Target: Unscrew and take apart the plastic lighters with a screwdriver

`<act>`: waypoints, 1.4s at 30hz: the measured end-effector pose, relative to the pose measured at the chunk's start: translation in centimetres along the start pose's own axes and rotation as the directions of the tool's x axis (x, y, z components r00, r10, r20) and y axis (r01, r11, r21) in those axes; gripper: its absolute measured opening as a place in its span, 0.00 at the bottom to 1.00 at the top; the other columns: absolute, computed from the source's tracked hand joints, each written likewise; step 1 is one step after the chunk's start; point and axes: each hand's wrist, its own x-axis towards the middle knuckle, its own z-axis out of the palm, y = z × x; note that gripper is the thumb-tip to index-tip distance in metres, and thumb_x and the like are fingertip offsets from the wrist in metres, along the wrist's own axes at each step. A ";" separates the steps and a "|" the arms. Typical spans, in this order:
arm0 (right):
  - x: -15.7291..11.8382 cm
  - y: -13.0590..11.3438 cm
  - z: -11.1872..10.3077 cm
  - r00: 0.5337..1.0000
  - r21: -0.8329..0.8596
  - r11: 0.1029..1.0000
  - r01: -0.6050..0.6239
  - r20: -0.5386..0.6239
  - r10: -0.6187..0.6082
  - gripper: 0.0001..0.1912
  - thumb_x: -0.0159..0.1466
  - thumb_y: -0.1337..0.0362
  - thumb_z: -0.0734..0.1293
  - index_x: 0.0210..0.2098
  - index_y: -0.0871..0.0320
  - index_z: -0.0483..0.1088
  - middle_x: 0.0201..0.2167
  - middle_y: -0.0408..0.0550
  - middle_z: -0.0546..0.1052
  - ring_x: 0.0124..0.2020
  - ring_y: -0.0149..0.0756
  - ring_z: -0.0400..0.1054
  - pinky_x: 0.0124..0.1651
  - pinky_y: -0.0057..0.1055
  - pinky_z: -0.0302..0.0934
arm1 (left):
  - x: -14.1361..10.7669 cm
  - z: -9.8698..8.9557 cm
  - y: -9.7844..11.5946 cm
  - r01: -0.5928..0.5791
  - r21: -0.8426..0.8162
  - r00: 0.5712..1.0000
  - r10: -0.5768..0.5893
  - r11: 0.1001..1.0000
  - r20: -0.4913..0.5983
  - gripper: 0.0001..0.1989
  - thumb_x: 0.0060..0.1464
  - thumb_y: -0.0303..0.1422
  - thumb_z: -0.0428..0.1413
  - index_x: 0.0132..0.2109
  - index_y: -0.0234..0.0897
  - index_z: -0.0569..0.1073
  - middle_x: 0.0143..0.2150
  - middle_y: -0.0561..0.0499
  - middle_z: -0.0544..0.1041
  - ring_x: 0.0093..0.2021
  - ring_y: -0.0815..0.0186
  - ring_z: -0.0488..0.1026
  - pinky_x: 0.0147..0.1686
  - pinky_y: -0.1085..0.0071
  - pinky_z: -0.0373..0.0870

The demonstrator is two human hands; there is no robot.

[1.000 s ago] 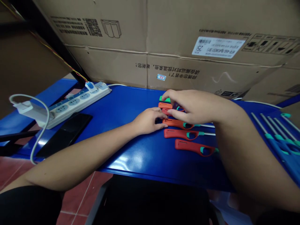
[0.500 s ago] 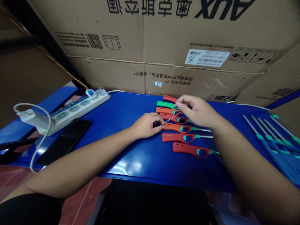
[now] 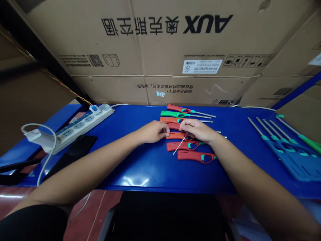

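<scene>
A thin screwdriver (image 3: 179, 144) with a small red handle is pinched in my right hand (image 3: 197, 130), its tip pointing down and left over the red lighters. My left hand (image 3: 155, 131) has its fingertips pressed together at the left end of an orange lighter (image 3: 173, 135); whatever lies between them is too small to make out. Several long-necked lighters lie in a column on the blue table, among them a green one (image 3: 172, 114), a red one (image 3: 174, 107) at the back and another red one (image 3: 190, 156) nearest me. My right hand partly covers the middle ones.
Blue lighters (image 3: 294, 160) lie at the right, with a green one (image 3: 309, 142) beside them. A power strip (image 3: 82, 125) with a cable and a black object (image 3: 69, 155) are at the left. A large cardboard box (image 3: 155, 50) stands along the back edge.
The screwdriver tip has swung away from my left fingertips and now points down toward the front lighters. My right hand sits lower over the row. The camera view has shifted.
</scene>
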 end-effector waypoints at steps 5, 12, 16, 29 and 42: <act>-0.2 -0.4 0.2 0.999 -0.065 0.997 0.035 0.027 -0.033 0.13 0.60 0.54 0.66 0.31 0.58 0.70 0.28 0.41 0.69 0.26 0.29 0.58 0.30 0.29 0.52 | 1.2 -1.9 0.5 -0.206 0.317 0.973 0.159 0.926 0.168 0.07 0.59 0.25 0.55 0.39 0.35 0.78 0.40 0.47 0.81 0.39 0.63 0.77 0.40 0.71 0.69; -0.3 -0.3 0.2 0.997 -0.099 0.993 0.066 0.048 -0.062 0.13 0.61 0.53 0.65 0.32 0.58 0.69 0.24 0.38 0.67 0.26 0.29 0.57 0.31 0.29 0.51 | 1.6 -3.1 3.2 -0.369 0.606 0.916 0.166 0.705 0.366 0.09 0.58 0.24 0.53 0.36 0.33 0.78 0.38 0.41 0.81 0.34 0.60 0.77 0.32 0.69 0.67; -0.3 -0.3 0.2 0.996 -0.110 0.991 0.074 0.066 -0.067 0.13 0.62 0.53 0.64 0.33 0.58 0.69 0.21 0.36 0.63 0.23 0.28 0.54 0.30 0.29 0.49 | 2.5 -3.3 4.0 -0.393 0.611 0.894 0.129 0.687 0.429 0.08 0.57 0.26 0.54 0.37 0.33 0.79 0.39 0.41 0.81 0.34 0.61 0.76 0.30 0.69 0.64; -0.3 -0.5 0.7 0.996 -0.133 0.990 0.051 0.077 -0.041 0.09 0.62 0.58 0.63 0.34 0.58 0.69 0.21 0.37 0.65 0.22 0.27 0.54 0.29 0.28 0.50 | 4.7 -3.5 5.1 0.004 0.534 0.853 -0.282 0.846 0.440 0.08 0.48 0.36 0.58 0.28 0.37 0.77 0.23 0.48 0.76 0.23 0.64 0.68 0.26 0.69 0.58; 0.0 -0.1 0.9 0.993 -0.159 0.984 0.082 0.103 -0.066 0.09 0.62 0.59 0.64 0.34 0.58 0.70 0.25 0.40 0.70 0.25 0.29 0.60 0.31 0.29 0.54 | 3.5 -4.2 4.6 0.210 0.378 0.758 -0.394 0.902 0.520 0.23 0.65 0.42 0.43 0.31 0.36 0.74 0.27 0.49 0.80 0.26 0.67 0.72 0.31 0.73 0.64</act>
